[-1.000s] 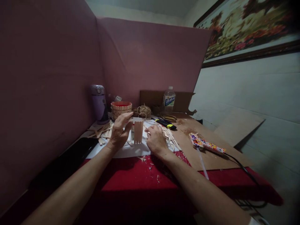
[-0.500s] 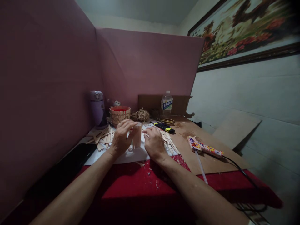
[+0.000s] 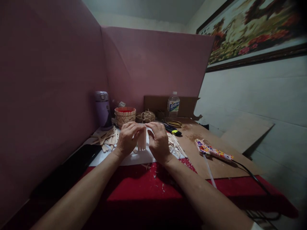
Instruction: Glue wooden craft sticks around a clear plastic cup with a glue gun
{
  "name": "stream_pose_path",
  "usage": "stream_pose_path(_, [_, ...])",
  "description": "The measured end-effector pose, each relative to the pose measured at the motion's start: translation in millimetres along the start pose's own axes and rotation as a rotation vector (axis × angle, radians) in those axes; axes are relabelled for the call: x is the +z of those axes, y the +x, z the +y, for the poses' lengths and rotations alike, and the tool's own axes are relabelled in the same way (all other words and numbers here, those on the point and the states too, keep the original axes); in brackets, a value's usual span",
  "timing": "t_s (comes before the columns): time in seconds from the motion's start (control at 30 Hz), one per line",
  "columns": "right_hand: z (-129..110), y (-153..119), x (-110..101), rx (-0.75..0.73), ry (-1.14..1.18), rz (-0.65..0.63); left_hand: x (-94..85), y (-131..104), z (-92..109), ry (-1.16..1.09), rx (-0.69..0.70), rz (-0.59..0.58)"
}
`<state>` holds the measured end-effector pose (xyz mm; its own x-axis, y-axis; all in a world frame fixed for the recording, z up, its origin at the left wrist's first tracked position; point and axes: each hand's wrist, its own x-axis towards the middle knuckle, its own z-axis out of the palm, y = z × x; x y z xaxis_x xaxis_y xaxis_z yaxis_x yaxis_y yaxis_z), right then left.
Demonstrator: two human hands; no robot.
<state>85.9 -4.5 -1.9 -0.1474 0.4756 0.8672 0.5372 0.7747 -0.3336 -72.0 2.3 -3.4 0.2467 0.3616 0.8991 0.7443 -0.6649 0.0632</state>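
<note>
A small upright piece of wooden craft sticks (image 3: 142,142), set side by side with an uneven lower edge, is in my left hand (image 3: 129,135). The left fingers reach over its upper part and hide some of it; the thumb is behind. From the other side my right hand (image 3: 158,139) bends toward the piece, fingertips at its top edge close to the left fingertips. The right thumb stands apart from the fingers, near the piece's right edge. Loose craft sticks (image 3: 107,138) lie on the white sheet (image 3: 130,160) beneath, left and right of my hands.
Behind my hands stand a stick-sided round basket (image 3: 125,117), a ball of twine (image 3: 148,116), a purple flask (image 3: 103,110) and a plastic bottle (image 3: 173,107). A utility knife (image 3: 174,130) and flower-patterned glue gun (image 3: 213,150) with a cord lie right, on cardboard (image 3: 192,163).
My right hand has moved up and in, its fingertips now at the top of the stick piece. The left hand still holds the piece. The view has shifted slightly.
</note>
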Motion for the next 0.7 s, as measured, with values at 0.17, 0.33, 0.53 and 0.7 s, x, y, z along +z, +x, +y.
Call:
stream_pose_path(0.17, [-4.3,7.2,-5.8,-0.086,-0.022,-0.098,2.9,1.0,3.6,0.02,0.034,-0.003])
stream_pose_path(0.33, [-1.6,9.3,-8.9,-0.11,-0.02,-0.182,4.4,0.8,4.1,0.042,0.061,-0.011])
stream_pose_path(0.53, [2.0,7.7,-6.4,-0.122,0.004,-0.159,7.5,-1.0,1.8,0.045,0.038,-0.022])
stream_pose_path(0.7, [-0.3,7.2,-7.3,-0.092,-0.012,-0.162,9.3,-2.1,2.8,0.058,0.027,-0.026])
